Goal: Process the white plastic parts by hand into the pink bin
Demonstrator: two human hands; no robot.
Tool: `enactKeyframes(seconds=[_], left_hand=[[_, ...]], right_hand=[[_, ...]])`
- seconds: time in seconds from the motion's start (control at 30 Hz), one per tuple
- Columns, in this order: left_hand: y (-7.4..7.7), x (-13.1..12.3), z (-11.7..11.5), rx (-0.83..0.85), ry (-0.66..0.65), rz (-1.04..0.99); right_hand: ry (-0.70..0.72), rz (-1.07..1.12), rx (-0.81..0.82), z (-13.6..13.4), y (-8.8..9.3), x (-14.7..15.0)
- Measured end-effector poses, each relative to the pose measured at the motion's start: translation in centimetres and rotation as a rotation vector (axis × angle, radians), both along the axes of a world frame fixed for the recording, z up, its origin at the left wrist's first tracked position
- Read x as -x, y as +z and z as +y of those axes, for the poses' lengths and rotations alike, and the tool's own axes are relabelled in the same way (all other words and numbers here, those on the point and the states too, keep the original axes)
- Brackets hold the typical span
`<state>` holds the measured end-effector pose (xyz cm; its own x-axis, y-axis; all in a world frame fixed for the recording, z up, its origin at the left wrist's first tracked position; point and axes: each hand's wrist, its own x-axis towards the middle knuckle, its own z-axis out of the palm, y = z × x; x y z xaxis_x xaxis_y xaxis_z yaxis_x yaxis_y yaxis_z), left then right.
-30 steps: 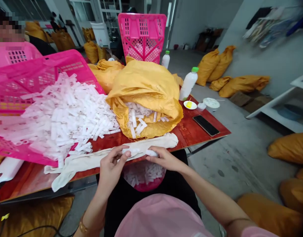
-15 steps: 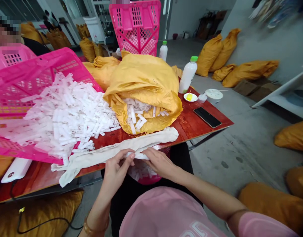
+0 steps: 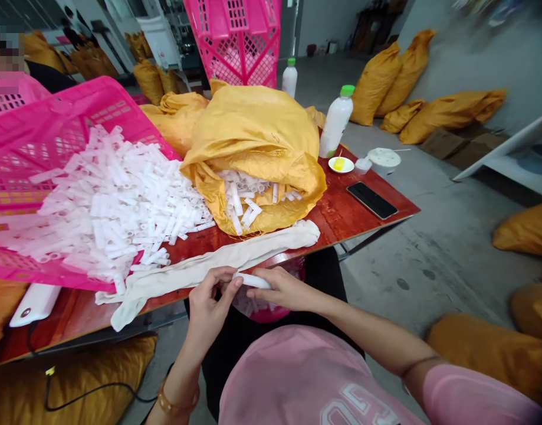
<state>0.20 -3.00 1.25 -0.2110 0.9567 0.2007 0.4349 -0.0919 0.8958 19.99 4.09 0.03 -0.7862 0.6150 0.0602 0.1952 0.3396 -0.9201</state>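
Note:
Over my lap, at the table's front edge, a white plastic tube point(image 3: 253, 281) is held between my two hands. My left hand point(image 3: 215, 292) pinches its left end between thumb and fingers. Around its right end close the fingers of my right hand point(image 3: 282, 287). Below them, partly hidden, a pink container point(image 3: 271, 314) with white pieces in it sits between my legs. A long whitish cloth point(image 3: 200, 268) lies along the table edge just beyond my hands. To the left, many white tubes point(image 3: 129, 200) spill from a tipped pink basket point(image 3: 133, 118).
A yellow sack point(image 3: 257, 130) lies open on the red table point(image 3: 332, 206), white tubes at its mouth. Toward the right are a phone point(image 3: 371, 199), a small dish point(image 3: 340, 165), a lidded cup point(image 3: 384, 158) and a bottle point(image 3: 337, 124). A person point(image 3: 5, 65) is at far left.
The tube shows more between my hands and now slants down to the right. My right-hand fingers have shifted on it. The whole view has moved slightly.

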Motion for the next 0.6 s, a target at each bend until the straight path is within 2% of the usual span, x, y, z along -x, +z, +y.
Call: enactKeyframes(seconds=[0.1, 0.17, 0.27, 0.33, 0.4, 0.5, 0.53, 0.6], left_hand=[[0.3, 0.6, 0.3, -0.077, -0.001, 0.04], [0.6, 0.3, 0.5, -0.061, -0.064, 0.063], [1.0, -1.0, 0.6, 0.055, -0.091, 0.044], [1.2, -2.1, 0.8, 0.11, -0.015, -0.018], [1.2, -3.2, 0.9, 0.126, 0.064, -0.08], [1.1, -3.9, 1.3, 0.137, 0.092, -0.123], [1.1, -3.9, 1.3, 0.138, 0.062, -0.124], [1.0, -3.6, 1.3, 0.133, -0.039, -0.12]], right_hand=[[0.089, 0.061, 0.072, 0.2, 0.3, -0.2], [0.078, 0.031, 0.014, 0.0, 0.1, -0.2], [-0.092, -0.175, -0.281, -0.3, -0.7, -0.1], [-0.192, -0.325, -0.481, -0.5, -1.3, 0.1], [-0.231, -0.41, -0.581, -0.4, -1.5, 0.2], [-0.252, -0.404, -0.543, 0.1, -0.9, -0.1], [-0.226, -0.353, -0.477, 0.3, -0.5, -0.3], [-0.08, -0.171, -0.264, 0.7, 0.1, -0.8]])
